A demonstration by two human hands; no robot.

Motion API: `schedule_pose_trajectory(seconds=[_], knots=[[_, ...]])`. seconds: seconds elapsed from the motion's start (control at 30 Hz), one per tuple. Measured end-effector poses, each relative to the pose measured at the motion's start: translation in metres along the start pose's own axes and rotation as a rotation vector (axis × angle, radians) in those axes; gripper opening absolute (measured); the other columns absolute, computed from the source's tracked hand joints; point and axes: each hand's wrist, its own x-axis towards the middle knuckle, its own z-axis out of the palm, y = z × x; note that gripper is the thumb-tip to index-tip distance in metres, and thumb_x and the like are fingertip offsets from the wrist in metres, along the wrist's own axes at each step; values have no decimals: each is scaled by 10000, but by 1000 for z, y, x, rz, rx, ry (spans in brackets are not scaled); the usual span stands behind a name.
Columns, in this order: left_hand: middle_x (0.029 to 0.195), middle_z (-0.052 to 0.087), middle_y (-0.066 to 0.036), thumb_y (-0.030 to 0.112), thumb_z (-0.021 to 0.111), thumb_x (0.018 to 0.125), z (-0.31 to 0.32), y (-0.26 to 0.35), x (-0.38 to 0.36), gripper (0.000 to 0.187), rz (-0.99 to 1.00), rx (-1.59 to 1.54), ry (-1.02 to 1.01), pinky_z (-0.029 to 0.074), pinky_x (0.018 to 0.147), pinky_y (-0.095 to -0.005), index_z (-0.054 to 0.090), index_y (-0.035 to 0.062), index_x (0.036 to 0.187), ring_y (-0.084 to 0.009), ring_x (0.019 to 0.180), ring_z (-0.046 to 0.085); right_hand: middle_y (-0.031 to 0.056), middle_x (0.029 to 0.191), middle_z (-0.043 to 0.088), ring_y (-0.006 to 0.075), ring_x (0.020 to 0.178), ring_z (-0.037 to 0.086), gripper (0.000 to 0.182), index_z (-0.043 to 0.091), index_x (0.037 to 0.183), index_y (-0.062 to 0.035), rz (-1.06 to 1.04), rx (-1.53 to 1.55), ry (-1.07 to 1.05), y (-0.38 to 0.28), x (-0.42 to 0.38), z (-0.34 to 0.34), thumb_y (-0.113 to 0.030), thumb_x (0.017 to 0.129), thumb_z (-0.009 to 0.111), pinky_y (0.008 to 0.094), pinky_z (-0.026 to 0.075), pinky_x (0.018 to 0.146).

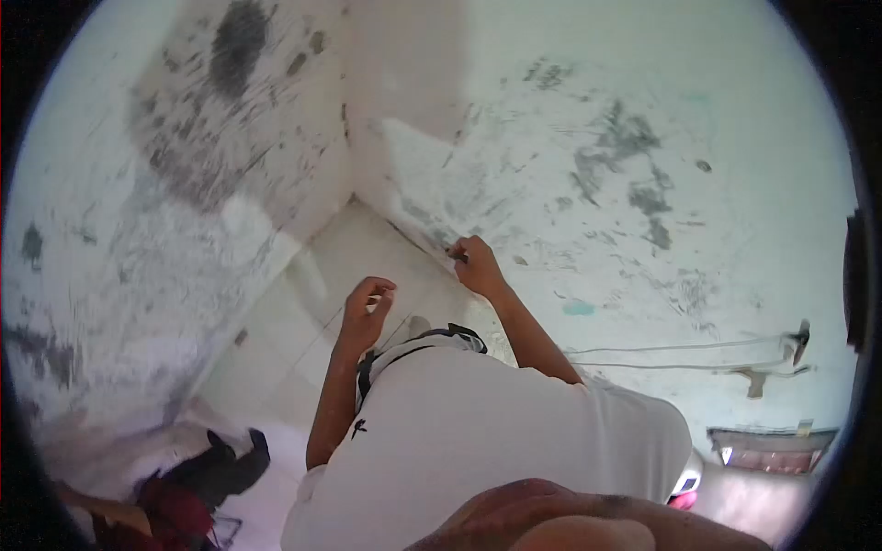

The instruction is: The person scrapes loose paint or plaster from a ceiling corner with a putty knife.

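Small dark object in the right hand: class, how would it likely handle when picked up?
Probably light: the right hand pinches the small dark object by fingertips alone. Likely stiff, since it is held to the wall without visibly bending.

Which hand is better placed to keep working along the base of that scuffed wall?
Probably the right hand: it is pressed to the wall near the floor, pinching a small dark tool. The left hand hangs curled, apart from the wall.

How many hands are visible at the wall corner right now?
2: the right hand pressed to the wall near the floor line, the left hand apart over the floor tiles.
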Motion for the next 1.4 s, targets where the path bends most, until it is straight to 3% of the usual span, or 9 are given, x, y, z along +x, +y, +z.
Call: schedule_pose_trajectory(seconds=[0.1,0.27,0.37,0.43,0.57,0.67,1.1,1.23,1.4], knots=[[867,675,-77,108,595,879,0,-53,-12,88,-32,153,-219,498,779,-340,660,54,901,-201,811,644,101,723,616,175,582,629,82,598,875,1,5,86,26,15,-13,27,28,799,611,300,495,519],[982,698,-125,323,613,902,48,-219,-49,292,-249,495,-856,516,821,-402,712,60,978,-251,903,653,66,659,617,133,524,606,88,611,908,10,166,231,-68,-6,-28,36,-16,829,640,291,476,472],[706,654,-86,408,605,883,91,-336,-76,375,-202,338,-898,488,673,-391,714,52,838,-183,705,604,62,674,627,126,534,604,107,628,933,8,100,234,-41,-11,-29,53,-37,840,659,288,476,475],[704,613,-58,482,634,878,82,-290,-92,451,-239,100,-742,460,611,-388,700,42,804,-170,668,549,66,684,635,125,534,603,122,637,945,7,68,239,-21,-10,-29,64,-47,842,672,288,476,477],[914,681,-83,376,625,910,104,-285,-92,345,-345,282,-969,482,711,-394,699,61,1029,-191,789,596,91,727,658,130,548,610,149,647,959,13,0,179,-117,-6,-36,76,-63,841,696,293,486,497],[834,630,-37,360,643,907,111,-288,-87,301,-379,314,-1121,451,705,-398,689,64,936,-168,720,538,104,729,660,138,555,614,146,638,970,26,-162,115,-162,1,-28,84,-52,853,678,289,493,516],[755,658,-67,366,808,757,136,-318,-83,329,-261,-12,-729,464,643,-386,701,57,793,-178,705,587,50,774,638,126,631,626,89,609,948,-29,19,80,-313,14,4,76,-109,909,606,257,483,512],[822,699,-64,326,788,781,126,-293,-81,231,-352,90,-727,503,657,-355,754,102,824,-177,744,633,52,831,626,128,780,563,163,629,936,4,-189,84,-277,-10,3,73,-157,915,619,278,463,735],[1111,645,-170,313,592,883,58,-258,-62,343,-250,432,-245,483,890,-468,642,64,1113,-343,1031,613,94,797,653,177,756,620,117,615,897,17,-126,283,-118,-26,20,54,-97,873,628,305,486,729]])
